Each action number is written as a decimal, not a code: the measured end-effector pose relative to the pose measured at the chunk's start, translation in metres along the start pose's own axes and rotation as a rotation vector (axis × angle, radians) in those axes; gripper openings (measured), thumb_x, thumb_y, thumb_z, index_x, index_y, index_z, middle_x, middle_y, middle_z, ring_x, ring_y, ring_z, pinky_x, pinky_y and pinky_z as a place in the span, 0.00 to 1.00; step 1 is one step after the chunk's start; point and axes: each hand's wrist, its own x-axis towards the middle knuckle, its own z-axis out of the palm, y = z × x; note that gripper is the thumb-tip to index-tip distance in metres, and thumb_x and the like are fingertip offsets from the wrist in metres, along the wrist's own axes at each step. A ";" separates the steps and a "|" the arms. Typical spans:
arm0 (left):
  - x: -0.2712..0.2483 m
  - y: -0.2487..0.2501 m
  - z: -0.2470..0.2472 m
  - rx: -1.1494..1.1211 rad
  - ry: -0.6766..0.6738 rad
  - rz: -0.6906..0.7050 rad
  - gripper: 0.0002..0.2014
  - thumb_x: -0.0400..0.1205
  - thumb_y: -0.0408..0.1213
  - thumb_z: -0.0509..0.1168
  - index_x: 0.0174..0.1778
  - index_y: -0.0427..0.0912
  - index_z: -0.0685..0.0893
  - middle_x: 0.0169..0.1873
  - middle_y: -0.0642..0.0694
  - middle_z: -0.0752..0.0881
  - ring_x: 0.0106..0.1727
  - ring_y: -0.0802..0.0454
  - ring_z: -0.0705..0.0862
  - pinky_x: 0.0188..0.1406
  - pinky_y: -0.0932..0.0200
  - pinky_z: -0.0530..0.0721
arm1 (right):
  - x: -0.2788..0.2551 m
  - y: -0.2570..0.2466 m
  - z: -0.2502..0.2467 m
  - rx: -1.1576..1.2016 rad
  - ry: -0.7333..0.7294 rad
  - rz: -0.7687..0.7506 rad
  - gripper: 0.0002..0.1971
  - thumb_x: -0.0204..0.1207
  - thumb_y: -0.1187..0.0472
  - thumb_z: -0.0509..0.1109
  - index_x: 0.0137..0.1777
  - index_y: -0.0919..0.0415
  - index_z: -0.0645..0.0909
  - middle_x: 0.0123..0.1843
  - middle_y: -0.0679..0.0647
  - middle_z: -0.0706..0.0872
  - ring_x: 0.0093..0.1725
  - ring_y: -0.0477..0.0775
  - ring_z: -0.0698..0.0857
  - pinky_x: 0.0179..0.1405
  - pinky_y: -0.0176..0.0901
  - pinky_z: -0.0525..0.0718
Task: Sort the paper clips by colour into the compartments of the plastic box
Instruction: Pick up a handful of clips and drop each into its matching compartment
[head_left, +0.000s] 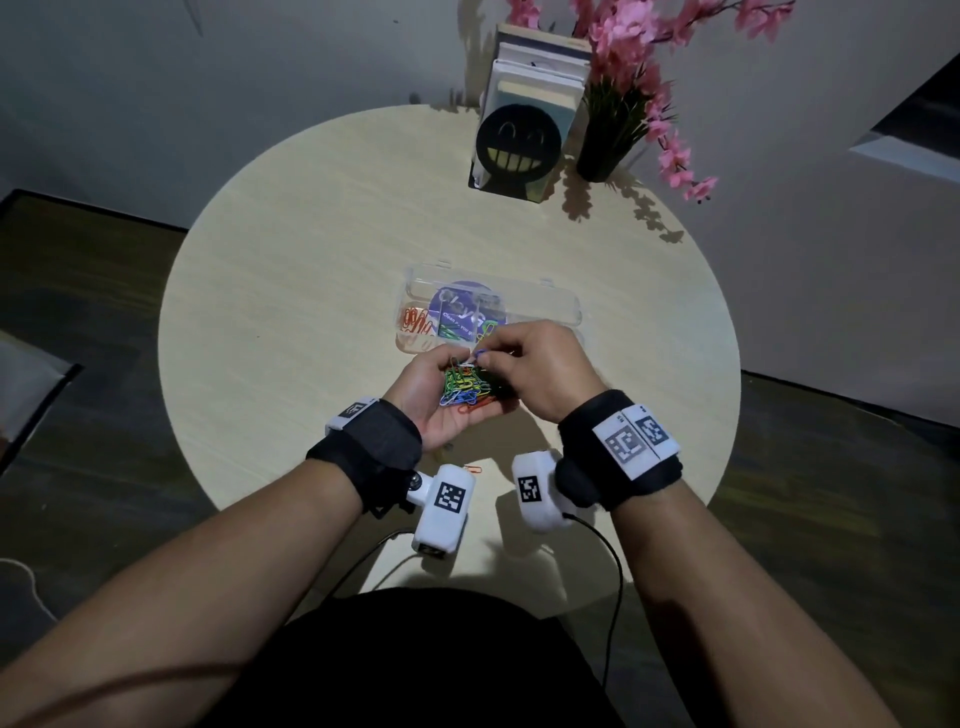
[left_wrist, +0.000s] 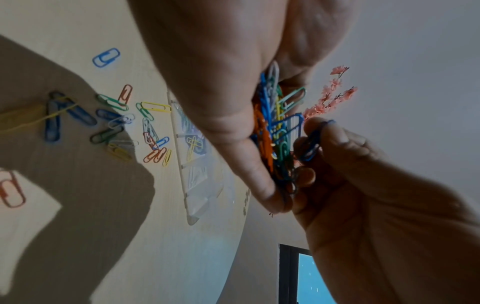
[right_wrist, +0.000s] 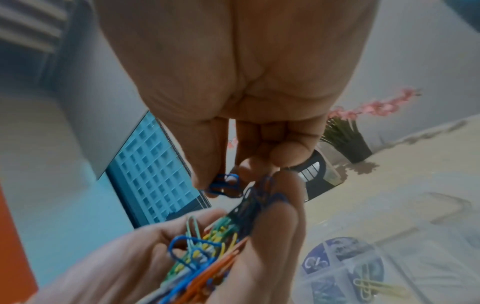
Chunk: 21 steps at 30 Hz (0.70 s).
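My left hand (head_left: 451, 387) is held palm up over the table and cups a mixed bunch of paper clips (head_left: 467, 388), its fingers curled round them. My right hand (head_left: 488, 354) pinches blue clips (right_wrist: 224, 184) at the top of that bunch. The clear plastic box (head_left: 550, 306) lies open just beyond both hands. Orange clips (head_left: 415, 323) fill its left compartment, green clips (head_left: 451, 332) the one beside it, and a yellow clip (right_wrist: 374, 288) lies further right. Several loose clips (left_wrist: 116, 123) are scattered on the table under my left hand.
A book stand with a black smiley face (head_left: 519, 143) and a dark vase of pink flowers (head_left: 610, 135) stand at the back of the round table (head_left: 291, 249). One orange clip (head_left: 474, 469) lies near my left wrist.
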 end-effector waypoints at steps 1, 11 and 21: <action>0.000 -0.002 0.002 0.003 0.003 -0.002 0.16 0.84 0.37 0.51 0.53 0.32 0.82 0.43 0.33 0.88 0.45 0.39 0.89 0.53 0.40 0.84 | -0.002 0.003 -0.002 0.034 -0.006 0.008 0.04 0.75 0.60 0.72 0.45 0.57 0.88 0.37 0.52 0.87 0.38 0.50 0.83 0.43 0.43 0.82; 0.001 -0.015 0.019 0.013 -0.048 0.003 0.26 0.84 0.39 0.48 0.42 0.28 0.89 0.43 0.29 0.88 0.46 0.33 0.89 0.53 0.43 0.84 | -0.011 0.029 -0.034 0.595 -0.082 0.083 0.12 0.80 0.74 0.60 0.47 0.60 0.83 0.36 0.68 0.82 0.27 0.56 0.79 0.23 0.37 0.80; -0.005 -0.021 0.026 0.005 0.048 0.078 0.26 0.84 0.39 0.49 0.42 0.25 0.90 0.44 0.28 0.88 0.42 0.34 0.90 0.47 0.43 0.87 | -0.011 0.043 -0.039 0.224 -0.094 -0.064 0.07 0.69 0.60 0.77 0.40 0.58 0.80 0.25 0.48 0.75 0.24 0.47 0.71 0.25 0.38 0.68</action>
